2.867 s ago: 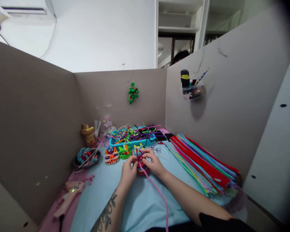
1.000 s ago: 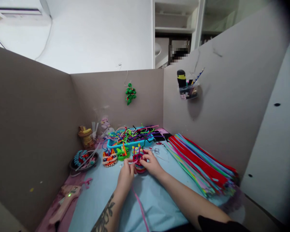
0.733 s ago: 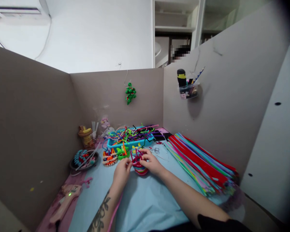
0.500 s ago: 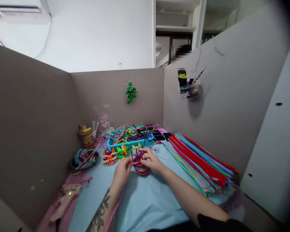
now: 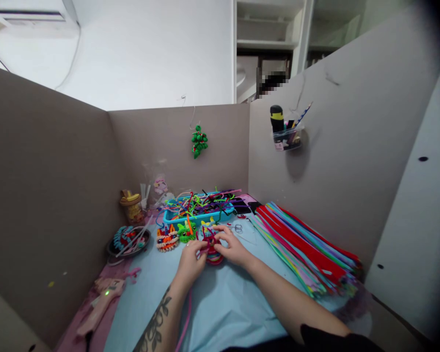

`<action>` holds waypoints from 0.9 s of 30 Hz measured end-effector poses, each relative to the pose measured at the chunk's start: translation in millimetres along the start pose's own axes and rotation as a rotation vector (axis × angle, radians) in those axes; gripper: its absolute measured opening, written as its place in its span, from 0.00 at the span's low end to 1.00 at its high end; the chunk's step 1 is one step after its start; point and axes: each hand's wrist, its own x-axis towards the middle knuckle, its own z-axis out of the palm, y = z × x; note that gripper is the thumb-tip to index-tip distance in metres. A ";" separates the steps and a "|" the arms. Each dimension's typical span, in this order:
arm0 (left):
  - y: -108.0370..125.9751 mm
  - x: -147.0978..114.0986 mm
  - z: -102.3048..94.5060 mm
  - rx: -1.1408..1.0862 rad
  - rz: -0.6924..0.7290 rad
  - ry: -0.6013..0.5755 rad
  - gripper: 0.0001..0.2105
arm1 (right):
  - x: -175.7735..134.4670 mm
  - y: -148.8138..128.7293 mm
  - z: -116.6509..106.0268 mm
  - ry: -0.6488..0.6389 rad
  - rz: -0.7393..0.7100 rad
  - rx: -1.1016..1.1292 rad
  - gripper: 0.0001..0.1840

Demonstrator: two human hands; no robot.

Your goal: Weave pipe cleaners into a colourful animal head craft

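Observation:
Between my hands, on the blue cloth, sits a small round piece made of pipe cleaners (image 5: 215, 259), banded in red, pink and teal, with dark magenta strands rising from its top. My left hand (image 5: 191, 258) is closed at its left side, fingertips pinching a pink pipe cleaner (image 5: 186, 320) whose long end trails down past my wrist. From the right, my right hand (image 5: 233, 247) is closed on the piece's upper edge, thumb and forefinger at the upright strands. My fingers hide part of the top.
Behind the hands are finished orange-and-white (image 5: 167, 239) and green (image 5: 187, 231) pipe-cleaner figures, scissors (image 5: 237, 228) and a blue basket (image 5: 198, 218) of pipe-cleaner scraps. Bundled pipe cleaners (image 5: 308, 244) lie at right. A dark bowl (image 5: 128, 252) and pink glue gun (image 5: 102, 303) are at left.
My left hand has moved slightly right, its fingertips now against the front of the round piece. The trailing pink strand has swung right, clear of the forearm. My right hand stays nearly still.

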 end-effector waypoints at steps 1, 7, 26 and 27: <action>0.1 -0.2 0.4 -0.008 -0.024 -0.006 0.10 | -0.8 -2.1 0.4 0.036 -0.028 -0.030 0.08; 7.4 -0.4 -0.4 -0.159 -0.086 -0.016 0.11 | -4.8 -8.8 8.9 0.078 -0.193 -0.235 0.10; 9.0 1.7 2.6 -0.362 -0.214 0.158 0.06 | -4.5 -12.2 19.9 0.052 -0.215 -0.233 0.07; 9.0 1.8 2.8 -0.371 -0.223 0.156 0.06 | -4.5 -12.0 19.8 0.051 -0.203 -0.224 0.07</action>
